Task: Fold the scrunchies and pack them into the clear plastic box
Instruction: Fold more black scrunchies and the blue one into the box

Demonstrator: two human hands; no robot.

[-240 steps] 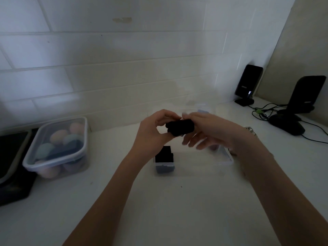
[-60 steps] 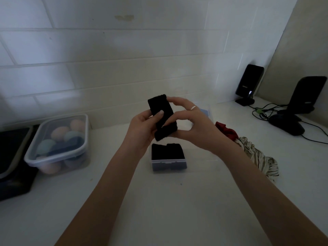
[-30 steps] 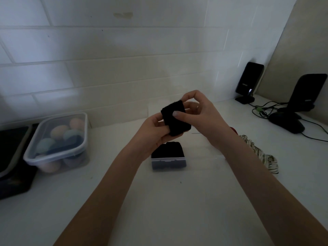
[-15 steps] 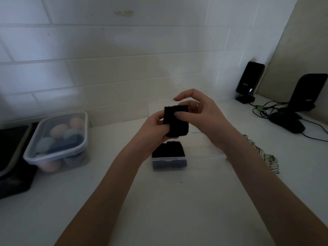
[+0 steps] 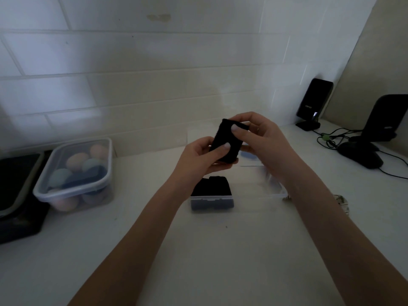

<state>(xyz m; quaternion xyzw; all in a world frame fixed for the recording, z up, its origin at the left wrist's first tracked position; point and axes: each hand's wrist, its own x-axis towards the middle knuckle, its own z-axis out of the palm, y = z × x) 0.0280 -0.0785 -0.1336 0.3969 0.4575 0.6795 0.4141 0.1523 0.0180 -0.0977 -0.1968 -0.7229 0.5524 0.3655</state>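
Both hands meet above the white worktop (image 5: 198,250) in the head view, sharing one folded black fabric scrunchie (image 5: 226,141) held up in the air over the clear plastic box (image 5: 260,193). The left hand (image 5: 198,157) takes the scrunchie's lower left edge in its grip, thumb pressed on the near face and fingers curled beneath. The right hand (image 5: 260,138) pinches the upper right corner, thumb on the front and forefinger arched over the top. So the dark bundle sits between the two grips, tilted, with most of its face showing. Directly below, the box's left end already carries black folded scrunchies (image 5: 212,187), while the rest of it looks see-through and its contents are hard to make out. Far left stands a lidded clear tub of pastel rounded sponges (image 5: 77,173). Two black stands (image 5: 313,104) with trailing cables occupy the right corner by the tiled wall (image 5: 154,74).
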